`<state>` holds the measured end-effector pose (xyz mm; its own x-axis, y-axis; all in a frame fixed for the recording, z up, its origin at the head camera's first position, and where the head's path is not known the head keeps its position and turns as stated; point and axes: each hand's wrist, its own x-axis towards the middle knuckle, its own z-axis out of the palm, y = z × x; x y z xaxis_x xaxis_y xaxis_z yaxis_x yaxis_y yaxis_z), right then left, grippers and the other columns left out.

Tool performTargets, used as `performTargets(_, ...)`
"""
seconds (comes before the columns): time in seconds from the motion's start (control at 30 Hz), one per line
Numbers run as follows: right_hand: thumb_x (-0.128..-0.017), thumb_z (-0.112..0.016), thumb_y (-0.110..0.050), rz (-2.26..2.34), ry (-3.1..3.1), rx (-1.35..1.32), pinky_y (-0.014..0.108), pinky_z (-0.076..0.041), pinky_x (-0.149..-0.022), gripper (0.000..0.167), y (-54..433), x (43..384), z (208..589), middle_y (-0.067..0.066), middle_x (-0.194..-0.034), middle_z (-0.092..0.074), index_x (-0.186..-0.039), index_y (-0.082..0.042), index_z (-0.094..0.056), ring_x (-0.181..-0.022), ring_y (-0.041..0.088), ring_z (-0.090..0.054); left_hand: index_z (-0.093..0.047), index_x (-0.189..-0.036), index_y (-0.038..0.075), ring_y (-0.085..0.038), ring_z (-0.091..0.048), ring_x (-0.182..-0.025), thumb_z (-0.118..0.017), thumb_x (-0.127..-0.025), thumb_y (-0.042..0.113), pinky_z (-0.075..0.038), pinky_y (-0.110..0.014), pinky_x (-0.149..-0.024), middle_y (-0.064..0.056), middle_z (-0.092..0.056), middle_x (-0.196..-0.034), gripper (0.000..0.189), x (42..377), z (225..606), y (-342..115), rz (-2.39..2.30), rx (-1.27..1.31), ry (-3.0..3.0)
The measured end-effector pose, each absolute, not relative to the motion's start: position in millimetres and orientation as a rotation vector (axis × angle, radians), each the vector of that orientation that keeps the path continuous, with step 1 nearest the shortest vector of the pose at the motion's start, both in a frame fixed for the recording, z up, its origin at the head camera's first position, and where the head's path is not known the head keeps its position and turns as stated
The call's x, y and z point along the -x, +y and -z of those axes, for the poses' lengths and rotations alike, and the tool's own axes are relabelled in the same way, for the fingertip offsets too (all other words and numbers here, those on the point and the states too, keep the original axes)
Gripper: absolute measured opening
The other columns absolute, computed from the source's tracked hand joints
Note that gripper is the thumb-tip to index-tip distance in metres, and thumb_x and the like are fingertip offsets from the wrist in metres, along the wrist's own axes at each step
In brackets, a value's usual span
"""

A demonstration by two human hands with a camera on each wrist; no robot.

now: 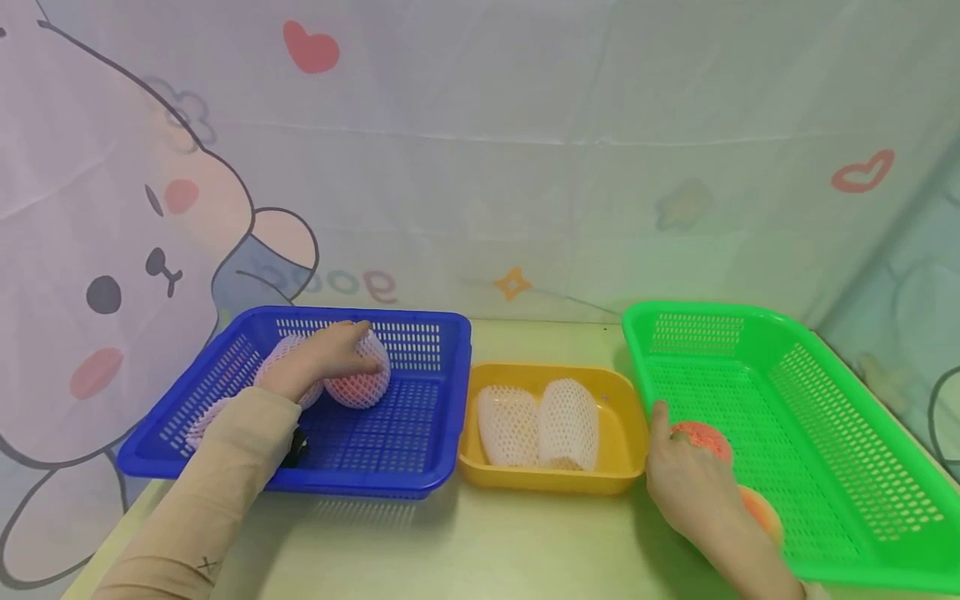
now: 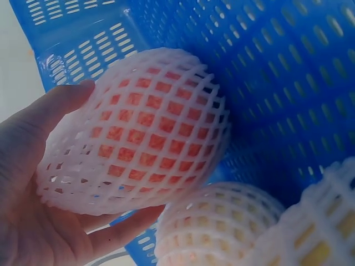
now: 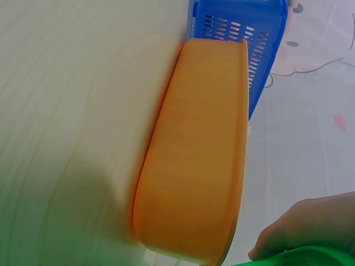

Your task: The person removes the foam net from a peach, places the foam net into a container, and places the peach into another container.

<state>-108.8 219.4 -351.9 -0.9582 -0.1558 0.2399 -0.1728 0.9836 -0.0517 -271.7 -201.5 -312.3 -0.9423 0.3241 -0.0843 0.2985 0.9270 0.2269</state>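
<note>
In the head view my left hand (image 1: 330, 360) is inside the blue basket (image 1: 442, 400), gripping a red, round fruit in a white foam net (image 1: 360, 379). The left wrist view shows the thumb along one side of this netted fruit (image 2: 150, 133) and fingers beneath it. More netted fruits (image 2: 216, 221) lie beside it. My right hand (image 1: 693, 483) is at the left rim of the green basket (image 1: 750, 400), beside a red fruit (image 1: 708, 440) and a yellow-orange fruit (image 1: 762, 515). Its other fingertips are hidden; in the right wrist view its thumb (image 3: 299, 227) shows behind the green rim.
Between the baskets stands a yellow tray (image 1: 480, 477) holding two white foam net sleeves (image 1: 568, 425). A dark object (image 1: 297, 447) shows under the left sleeve. A printed cloth (image 1: 480, 167) hangs behind the pale wooden table (image 1: 480, 550).
</note>
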Motion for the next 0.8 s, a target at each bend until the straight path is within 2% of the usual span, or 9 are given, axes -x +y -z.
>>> performTargets(0.27,-0.088,-0.051,-0.003,-0.103,-2.882,-0.249,0.037,-0.043,-0.041,0.058,220.1,109.3,354.6,0.017,-0.07,-0.057,-0.138,0.018,-0.027,-0.05,0.022,-0.05,-0.027,-0.146,-0.009,-0.05,-0.022,-0.141,-0.067,-0.087,0.031,-0.022,-0.059,-0.115,-0.032,-0.03,-0.15,0.081,269.6,316.8,-198.6,-0.343,-0.434,2.88)
performTargets(0.57,-0.089,-0.05,-0.004,-0.112,-2.897,-0.247,0.037,-0.044,-0.042,0.059,220.0,109.3,354.8,0.017,-0.07,-0.056,-0.138,0.018,-0.026,-0.051,0.022,-0.051,-0.026,-0.147,-0.007,-0.051,-0.026,-0.139,-0.074,-0.081,0.027,-0.026,-0.06,-0.113,-0.035,-0.028,-0.149,0.089,264.8,317.7,-194.1,-0.298,-0.393,2.845)
performTargets(0.8,-0.089,-0.05,-0.003,-0.116,-2.885,-0.255,0.037,-0.044,-0.041,0.058,219.6,109.7,353.6,0.018,-0.071,-0.057,-0.138,0.018,-0.026,-0.05,0.023,-0.051,-0.022,-0.15,-0.003,-0.052,-0.021,-0.14,-0.076,-0.08,0.028,-0.025,-0.063,-0.113,-0.035,-0.02,-0.152,0.093,265.6,319.7,-193.5,-0.282,-0.323,2.828)
